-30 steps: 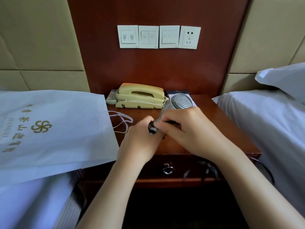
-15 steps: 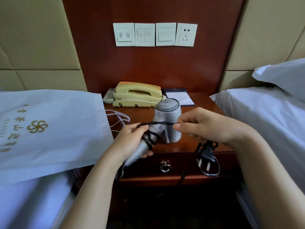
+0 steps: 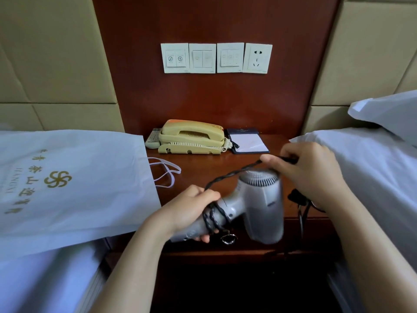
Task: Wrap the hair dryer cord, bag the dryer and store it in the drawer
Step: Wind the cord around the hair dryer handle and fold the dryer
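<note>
Dark wooden surface point(image 3: 203, 164) carries phone point(image 3: 191, 136) and notepad point(image 3: 248, 142) at the back; the bag point(image 3: 67, 181) lies on the bed point(image 3: 45, 279), left. Your left hand point(image 3: 189, 208) grips the hair dryer point(image 3: 259, 206) by its handle over the front edge, and your right hand point(image 3: 309, 175) pinches the cord point(image 3: 232, 176) taut.

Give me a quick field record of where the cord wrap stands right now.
left-hand grip: holds the hair dryer by its handle
right-hand grip: pinches the cord, pulled taut
wrap: a few loops round the handle
plug: hanging loose under the right hand
bag: flat on the bed at left, not yet used
drawer: shut
</note>
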`<state>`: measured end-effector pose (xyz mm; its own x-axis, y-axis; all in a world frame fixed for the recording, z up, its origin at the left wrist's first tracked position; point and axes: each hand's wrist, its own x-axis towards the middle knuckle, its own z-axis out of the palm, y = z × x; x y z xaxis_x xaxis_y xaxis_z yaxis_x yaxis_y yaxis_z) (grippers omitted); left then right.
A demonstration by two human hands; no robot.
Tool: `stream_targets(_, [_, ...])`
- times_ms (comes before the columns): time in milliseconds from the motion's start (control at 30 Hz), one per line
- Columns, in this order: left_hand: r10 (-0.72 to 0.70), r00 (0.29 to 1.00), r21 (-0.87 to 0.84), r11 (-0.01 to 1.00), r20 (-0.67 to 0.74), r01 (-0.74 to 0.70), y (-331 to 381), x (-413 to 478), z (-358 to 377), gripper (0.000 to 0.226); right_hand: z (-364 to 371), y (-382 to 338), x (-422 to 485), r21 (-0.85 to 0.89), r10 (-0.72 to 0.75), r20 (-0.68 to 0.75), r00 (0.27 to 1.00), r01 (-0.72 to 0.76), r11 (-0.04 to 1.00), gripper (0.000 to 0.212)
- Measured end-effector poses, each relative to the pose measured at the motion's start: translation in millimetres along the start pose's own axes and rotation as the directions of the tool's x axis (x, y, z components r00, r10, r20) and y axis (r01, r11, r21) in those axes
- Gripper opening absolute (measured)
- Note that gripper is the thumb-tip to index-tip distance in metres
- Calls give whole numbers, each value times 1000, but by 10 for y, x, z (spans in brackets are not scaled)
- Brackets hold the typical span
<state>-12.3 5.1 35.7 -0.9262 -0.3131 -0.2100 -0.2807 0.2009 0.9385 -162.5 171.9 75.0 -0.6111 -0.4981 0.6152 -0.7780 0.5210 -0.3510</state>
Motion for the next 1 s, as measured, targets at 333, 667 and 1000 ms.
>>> stream_targets(333, [198,974,-275,948,113,-161,-59,-39,-212,39,406,298,-4,353,-95,217,972,12,935,43])
stream_targets(667, [110,984,-723,667,-144,-180,-123,4,-420,40,566,-111,-123,429,-319,513,797,84,899,40])
stream_targets(1000, [6,907,-522,817,-422,-248,-156,53,-470,48,149,-660,-208,96,-193,715,672,180,979,19])
